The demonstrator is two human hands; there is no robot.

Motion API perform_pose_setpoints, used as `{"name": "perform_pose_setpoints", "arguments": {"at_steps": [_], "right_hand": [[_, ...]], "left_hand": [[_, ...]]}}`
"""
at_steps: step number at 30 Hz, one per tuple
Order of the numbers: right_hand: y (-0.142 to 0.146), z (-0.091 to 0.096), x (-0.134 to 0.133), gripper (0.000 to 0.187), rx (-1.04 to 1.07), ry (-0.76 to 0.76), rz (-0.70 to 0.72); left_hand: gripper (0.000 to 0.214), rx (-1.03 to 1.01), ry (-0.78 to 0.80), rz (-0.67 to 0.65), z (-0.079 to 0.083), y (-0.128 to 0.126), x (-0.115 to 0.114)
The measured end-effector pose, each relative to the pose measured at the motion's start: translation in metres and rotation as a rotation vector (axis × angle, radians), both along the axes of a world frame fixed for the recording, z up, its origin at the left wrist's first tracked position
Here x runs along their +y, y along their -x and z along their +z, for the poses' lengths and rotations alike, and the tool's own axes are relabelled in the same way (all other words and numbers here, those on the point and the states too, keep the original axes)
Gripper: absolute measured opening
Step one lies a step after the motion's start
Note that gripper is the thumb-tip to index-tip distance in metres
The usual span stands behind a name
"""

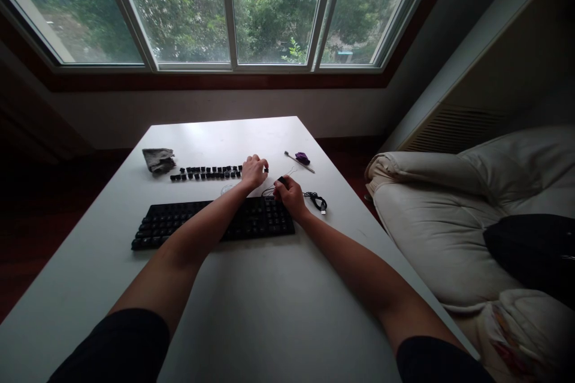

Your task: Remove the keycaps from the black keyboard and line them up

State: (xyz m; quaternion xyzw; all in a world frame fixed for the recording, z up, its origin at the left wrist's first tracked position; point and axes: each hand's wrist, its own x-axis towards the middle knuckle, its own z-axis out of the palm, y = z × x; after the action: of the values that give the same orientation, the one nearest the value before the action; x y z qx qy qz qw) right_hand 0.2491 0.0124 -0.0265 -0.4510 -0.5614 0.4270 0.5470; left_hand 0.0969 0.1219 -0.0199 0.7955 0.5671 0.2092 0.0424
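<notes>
My left hand [254,172] is over the right end of two rows of loose black keycaps [207,176], its fingers pinched on a small dark keycap [266,170]. Beside it, my right hand [291,197] is closed around a wire keycap puller [282,180]; its black handle shows at the fingertips and thin wire loops stick out beyond. Below both hands lies a black keyboard [251,221], partly covered by my left forearm. My right wrist is at the keyboard's upper right corner, by the number keys.
A grey cloth [159,160] lies at the back left of the white table [278,311]. To the right are a thin brush [300,162], a purple crumpled item [302,158] and a coiled USB cable [318,202]. A clear round item [228,189] is partly hidden. A sofa [431,221] stands at right.
</notes>
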Motion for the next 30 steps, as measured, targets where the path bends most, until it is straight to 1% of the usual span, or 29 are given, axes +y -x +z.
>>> {"name": "perform_pose_setpoints", "arguments": {"at_steps": [5, 18, 26, 30], "right_hand": [[0.0, 0.0, 0.0, 0.027, 0.004, -0.006, 0.002], [0.001, 0.001, -0.002, 0.027, 0.014, 0.0, -0.006], [0.001, 0.001, -0.001, 0.027, 0.012, -0.01, 0.0], [0.001, 0.002, -0.002, 0.028, -0.003, -0.007, -0.004]], "left_hand": [[0.021, 0.034, 0.053, 0.038, -0.001, -0.001, 0.004], [0.019, 0.039, 0.048, 0.04, -0.001, 0.001, -0.001], [0.018, 0.046, 0.06, 0.035, 0.006, 0.002, -0.003], [0.017, 0.029, 0.029, 0.017, 0.009, 0.001, -0.005]]}}
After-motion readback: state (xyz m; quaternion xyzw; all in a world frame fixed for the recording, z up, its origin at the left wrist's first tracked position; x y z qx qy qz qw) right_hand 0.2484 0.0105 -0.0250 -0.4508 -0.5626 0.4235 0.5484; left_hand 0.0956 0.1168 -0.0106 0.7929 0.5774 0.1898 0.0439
